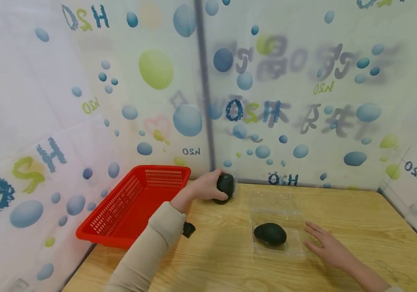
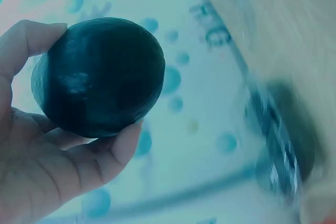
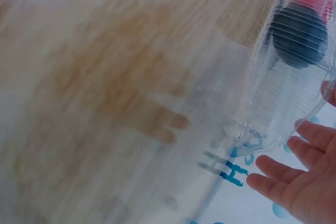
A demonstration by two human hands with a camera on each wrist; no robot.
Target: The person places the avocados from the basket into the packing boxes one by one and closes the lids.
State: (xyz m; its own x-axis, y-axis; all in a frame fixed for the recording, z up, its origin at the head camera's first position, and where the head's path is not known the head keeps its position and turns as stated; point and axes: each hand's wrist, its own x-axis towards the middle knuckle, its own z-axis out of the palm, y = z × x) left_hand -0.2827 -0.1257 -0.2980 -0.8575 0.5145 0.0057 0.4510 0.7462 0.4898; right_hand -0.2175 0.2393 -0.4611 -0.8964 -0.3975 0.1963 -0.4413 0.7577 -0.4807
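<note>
My left hand (image 1: 206,186) grips a dark green avocado (image 2: 100,77), thumb on one side and fingers on the other, above the back of the table. Just under it in the head view shows the dark edge of another rounded thing (image 1: 221,201). A clear plastic clamshell box (image 1: 294,245) lies with its lid raised at the back, and one avocado (image 1: 270,234) rests in its left part. Beside the box's right wall is my right hand (image 1: 327,245), fingers spread and holding nothing; in the right wrist view its fingertips (image 3: 257,179) are close to the clear plastic.
A red plastic basket (image 1: 106,239) with slotted sides stands on the left of the wooden table (image 1: 216,251). Behind the table hangs a white curtain (image 1: 230,134) printed with blue and green drops. A small black device (image 1: 188,229) is at my left wrist.
</note>
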